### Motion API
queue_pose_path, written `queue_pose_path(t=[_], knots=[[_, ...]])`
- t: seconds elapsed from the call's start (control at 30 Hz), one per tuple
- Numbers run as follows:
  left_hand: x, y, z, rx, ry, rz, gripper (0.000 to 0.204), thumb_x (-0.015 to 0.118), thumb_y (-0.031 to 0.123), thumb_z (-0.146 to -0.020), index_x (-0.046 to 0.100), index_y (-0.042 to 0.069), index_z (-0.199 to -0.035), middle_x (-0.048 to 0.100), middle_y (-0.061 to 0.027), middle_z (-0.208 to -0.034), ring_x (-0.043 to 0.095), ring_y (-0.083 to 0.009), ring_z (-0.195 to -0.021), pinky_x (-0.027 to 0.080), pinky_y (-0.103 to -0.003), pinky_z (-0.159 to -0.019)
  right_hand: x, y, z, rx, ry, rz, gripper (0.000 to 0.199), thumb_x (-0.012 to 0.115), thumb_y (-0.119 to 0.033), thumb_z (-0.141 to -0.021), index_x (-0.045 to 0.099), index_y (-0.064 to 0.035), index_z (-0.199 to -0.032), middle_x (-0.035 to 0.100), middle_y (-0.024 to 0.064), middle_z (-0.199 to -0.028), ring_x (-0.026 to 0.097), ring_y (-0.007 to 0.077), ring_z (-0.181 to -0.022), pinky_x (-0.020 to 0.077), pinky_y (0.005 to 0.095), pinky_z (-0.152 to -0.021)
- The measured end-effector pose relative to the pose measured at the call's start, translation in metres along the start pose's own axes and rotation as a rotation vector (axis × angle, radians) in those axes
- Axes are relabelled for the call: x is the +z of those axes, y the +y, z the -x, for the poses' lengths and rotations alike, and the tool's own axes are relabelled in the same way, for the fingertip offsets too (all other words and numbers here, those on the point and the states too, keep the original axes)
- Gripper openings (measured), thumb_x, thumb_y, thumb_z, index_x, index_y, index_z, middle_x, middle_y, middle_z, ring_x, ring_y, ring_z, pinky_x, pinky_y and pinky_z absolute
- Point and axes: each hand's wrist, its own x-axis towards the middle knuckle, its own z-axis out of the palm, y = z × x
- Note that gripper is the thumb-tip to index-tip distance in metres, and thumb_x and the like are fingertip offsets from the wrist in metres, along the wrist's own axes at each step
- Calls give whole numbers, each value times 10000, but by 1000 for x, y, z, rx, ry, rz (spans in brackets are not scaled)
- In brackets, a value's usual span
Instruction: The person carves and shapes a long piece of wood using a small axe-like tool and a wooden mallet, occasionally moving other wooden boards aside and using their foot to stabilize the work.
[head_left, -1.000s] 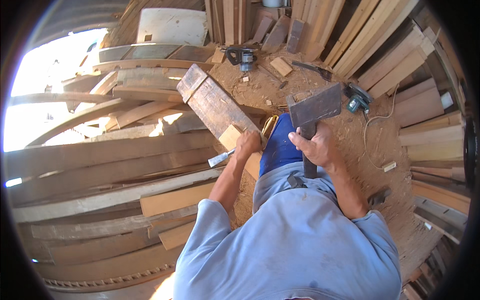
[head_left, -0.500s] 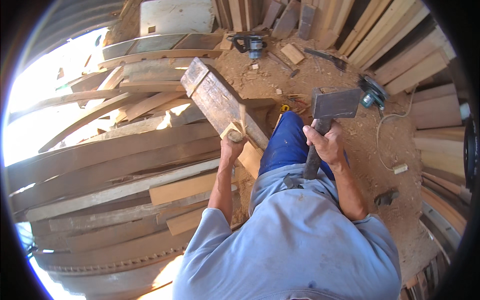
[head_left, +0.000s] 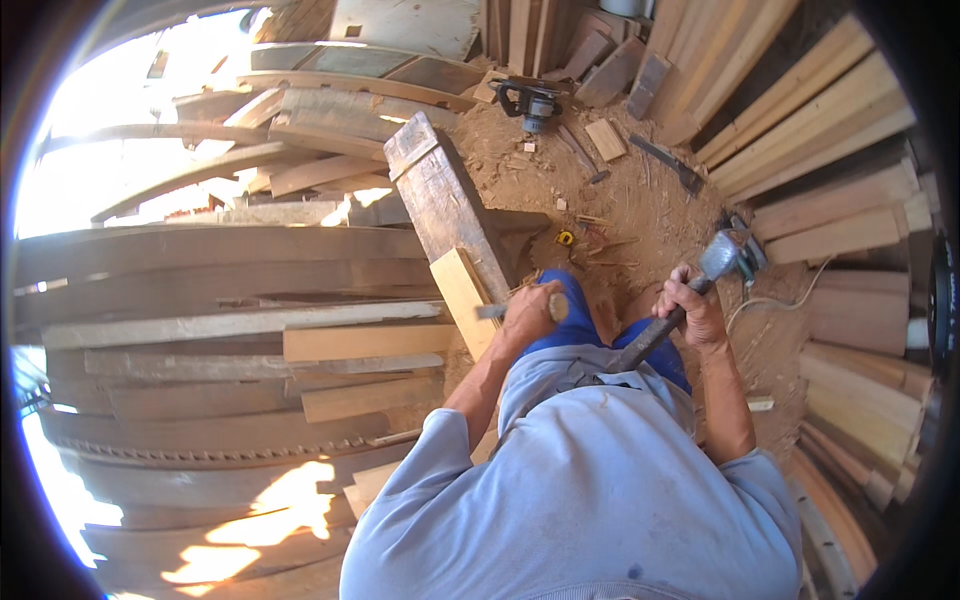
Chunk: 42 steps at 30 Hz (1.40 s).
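Observation:
My left hand (head_left: pixel 535 313) is closed around the round wooden handle of a chisel (head_left: pixel 558 307); its flat blade (head_left: pixel 490 311) sticks out leftward. The chisel is over my left thigh, beside a pale wooden board (head_left: pixel 461 295). That board lies against a worn, dark plank (head_left: pixel 438 190) slanting away from me. In my right hand (head_left: pixel 692 308) is a heavy hammer (head_left: pixel 722 255), gripped by its dark handle below the block-shaped head. The handle's lower end reaches my waist, and the head is tilted up to the right, apart from the chisel.
Stacked boards (head_left: pixel 220 260) fill the left side. Beyond my knees, on sawdust-covered ground, lie a power tool (head_left: pixel 532 103), a yellow tape measure (head_left: pixel 564 238) and a small wood block (head_left: pixel 606 139). A second power tool (head_left: pixel 745 250) with a cord stands behind the hammer. Upright timbers (head_left: pixel 815 115) line the right.
My left hand has moved right and nearer with the chisel, off the pale board. The hammer has been lowered and turned, its head now farther right. The whole view has shifted somewhat.

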Motion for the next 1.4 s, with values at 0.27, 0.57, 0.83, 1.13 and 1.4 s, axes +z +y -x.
queue_pose_path(t=[0.27, 0.57, 0.83, 1.13, 1.4], knots=[[-2, 127, -27, 527, 370, 293, 428, 797, 103, -720, 683, 135, -1131, 471, -234, -1465, 402, -436, -1358, 317, -535, -1108, -40, 6, -57, 335, -204, 1, 139, 720, -141, -905, 645, -74, -1001, 675, 54, -907, 656, 173, -796, 549, 325, -755], [24, 125, 50, 251, 746, 89, 591, 707, 69, -688, 630, 205, -1258, 382, -270, -1474, 426, -413, -1275, 308, -515, -1036, -4, 62, -87, 496, -485, 214, 91, 709, -98, -901, 632, -117, -946, 660, 64, -979, 611, 150, -860, 517, 294, -798], [265, 18, 328, -1044, 490, 199, 1098, 869, 426, -686, 281, 150, -1571, 504, -256, -1408, 499, -427, -1275, 381, -539, -1061, 61, 92, -33, 655, -465, 326, 170, 760, -119, -857, 605, -140, -922, 713, 110, -902, 657, 187, -750, 549, 331, -700], [440, 164, 458, -1321, 220, 502, 1117, 770, 575, -753, 158, 211, -1614, 327, -342, -1490, 330, -519, -1366, 273, -592, -1130, 56, 132, 49, 656, -490, 353, 155, 735, -151, -881, 585, -121, -906, 705, 114, -895, 669, 200, -709, 571, 335, -666], [427, 131, 452, -1143, 332, 543, 1014, 668, 618, -824, 141, 266, -1615, 377, -368, -1430, 400, -573, -1285, 303, -597, -1101, 56, 132, 103, 527, -484, 409, 135, 735, -133, -880, 602, -125, -904, 697, 77, -869, 675, 183, -806, 535, 309, -745]])
